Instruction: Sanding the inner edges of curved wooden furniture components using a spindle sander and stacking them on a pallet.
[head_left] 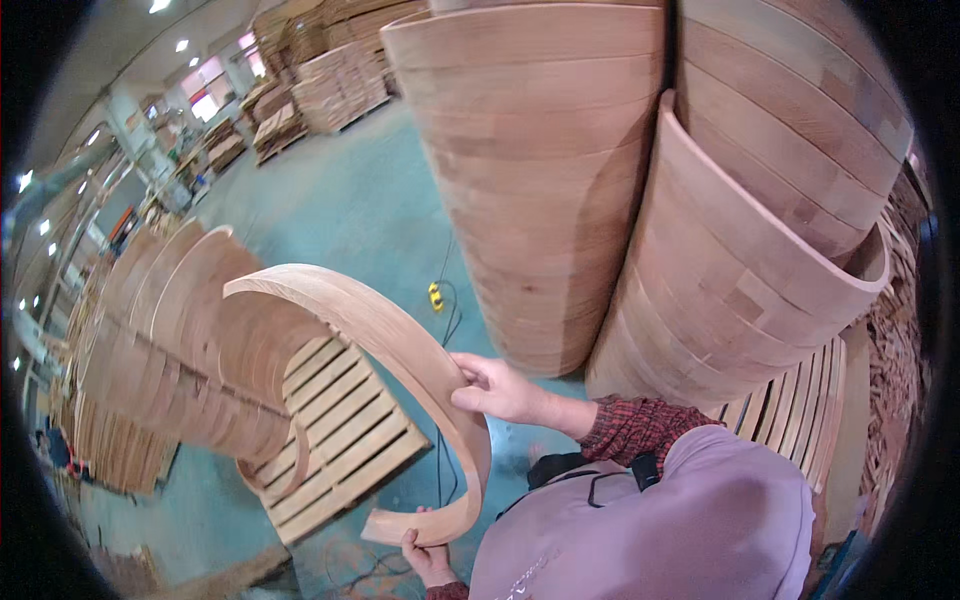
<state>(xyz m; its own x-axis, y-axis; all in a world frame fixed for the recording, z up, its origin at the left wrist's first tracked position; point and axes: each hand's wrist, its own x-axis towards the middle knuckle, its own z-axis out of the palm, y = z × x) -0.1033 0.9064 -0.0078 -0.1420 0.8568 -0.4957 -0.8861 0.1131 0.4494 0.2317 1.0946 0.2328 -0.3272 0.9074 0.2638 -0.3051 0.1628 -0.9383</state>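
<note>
I hold a curved wooden arc (400, 345), a pale half-ring of laminated wood, up in front of me. My right hand (495, 390) grips its inner edge about midway, with a red plaid sleeve behind it. Lower down, my left hand (428, 558) holds the arc's lower end from beneath. The arc's upper end reaches left over a stack of similar curved pieces (190, 340). A purple apron (680, 530) covers my chest at the lower right.
A slatted wooden pallet (345, 430) lies on the green floor (340, 210) under the left stack. Tall stacks of curved wood (540, 180) rise ahead and another stack (740, 290) to the right. A yellow plug with a black cable (436, 296) lies on the floor. More pallet stacks (330, 80) stand far back.
</note>
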